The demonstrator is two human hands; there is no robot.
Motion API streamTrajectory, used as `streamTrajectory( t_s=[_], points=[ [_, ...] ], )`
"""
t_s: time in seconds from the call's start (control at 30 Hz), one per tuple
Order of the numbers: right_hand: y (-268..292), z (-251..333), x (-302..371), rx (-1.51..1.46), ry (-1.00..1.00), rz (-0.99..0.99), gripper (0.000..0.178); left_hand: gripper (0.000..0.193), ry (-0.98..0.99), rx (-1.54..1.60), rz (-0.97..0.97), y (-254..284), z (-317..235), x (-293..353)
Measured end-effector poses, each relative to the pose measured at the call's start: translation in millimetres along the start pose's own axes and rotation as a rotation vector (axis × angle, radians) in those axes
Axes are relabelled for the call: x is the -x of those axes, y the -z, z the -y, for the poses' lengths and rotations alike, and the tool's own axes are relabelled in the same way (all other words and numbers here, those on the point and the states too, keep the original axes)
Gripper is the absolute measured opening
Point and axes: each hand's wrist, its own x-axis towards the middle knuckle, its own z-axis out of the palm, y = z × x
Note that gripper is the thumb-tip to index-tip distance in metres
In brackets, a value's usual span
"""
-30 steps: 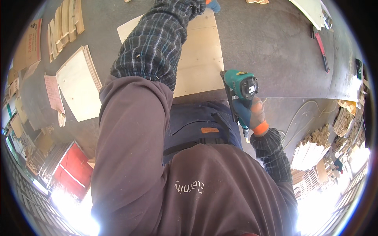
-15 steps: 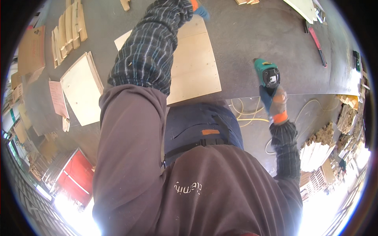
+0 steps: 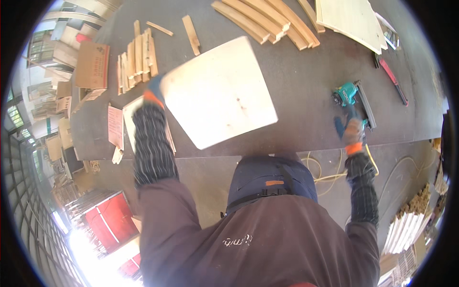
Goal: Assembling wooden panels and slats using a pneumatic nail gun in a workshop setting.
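Note:
My left hand point(image 3: 154, 91), in a blue and orange work glove, grips the left corner of a pale plywood panel point(image 3: 222, 95). The panel appears tilted up from the dark worktable point(image 3: 306, 95). A teal nail gun point(image 3: 348, 93) lies on its side at the right of the table, its dark magazine pointing toward the front edge. At its handle is my right hand point(image 3: 353, 128), gloved alike, thumb and fingers apart. Whether the fingertips still touch the handle is hard to tell.
Short wood strips point(image 3: 138, 57) lie at the left, with a cardboard box point(image 3: 92, 64) beyond. Longer strips point(image 3: 267, 21) and plywood sheets point(image 3: 349, 21) sit along the far side. A red-handled tool point(image 3: 393, 81) lies far right. A yellow hose point(image 3: 330, 178) hangs below the front edge.
The nail gun went from my right hand's grip onto the table, and that hand opened. My left hand came back left and lifted the panel by its corner.

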Motion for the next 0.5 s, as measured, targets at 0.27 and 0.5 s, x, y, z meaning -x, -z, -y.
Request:
streamTrajectory(
  t_s=[0.27, 0.5],
  points=[
    [-53.4, 96.2, 29.9, -0.525, 0.002, 0.183, 0.058, 0.047, 0.343, 0.981, -0.389, -236.1, -2.6, 171.8],
    [-44.3, 156.4, 21.6, -0.442, -0.045, 0.391, 0.06, 0.045, 0.604, 2.188, -0.539, -272.7, -70.5, 170.5]
  ],
)
